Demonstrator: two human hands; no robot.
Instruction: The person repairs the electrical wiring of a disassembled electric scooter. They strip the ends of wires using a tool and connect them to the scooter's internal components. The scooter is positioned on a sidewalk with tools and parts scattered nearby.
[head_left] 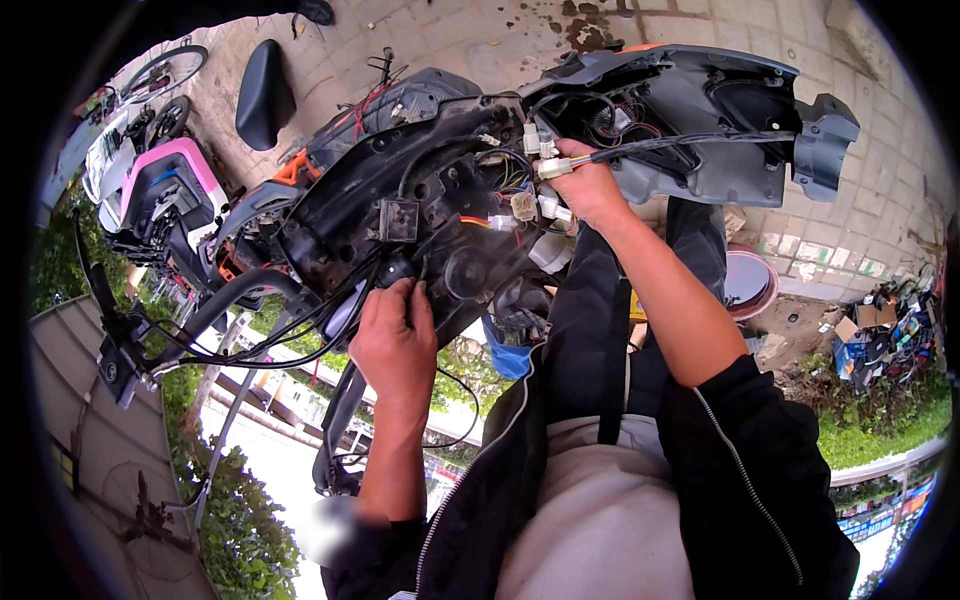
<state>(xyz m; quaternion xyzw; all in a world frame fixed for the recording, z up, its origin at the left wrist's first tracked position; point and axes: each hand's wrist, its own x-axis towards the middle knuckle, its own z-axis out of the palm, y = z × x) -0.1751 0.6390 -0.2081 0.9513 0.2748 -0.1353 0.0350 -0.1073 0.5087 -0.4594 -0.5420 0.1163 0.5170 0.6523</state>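
An opened-up scooter front with bare wiring and a black inner panel [340, 190] lies before me. My right hand [592, 192] grips a white wire connector [553, 168] at the end of a black-sheathed cable [690, 145], with coloured wires showing where the sheath stops. More white plugs [531, 138] hang close to its fingers. My left hand [393, 335] has its fingertips pressed together at a dark rounded part [398, 270] among black cables; what they pinch is hidden. Between the hands sit a square black box [398, 220] and a plug with red and yellow wires [500, 223].
A large grey fairing [745, 105] with an orange edge extends to the far right. Handlebar tubing [215, 310] and looping cables stand at the left. Beyond are a black seat [265, 95] on the paving and a pink scooter [165, 175]. A round basin [750, 278] is right of my legs.
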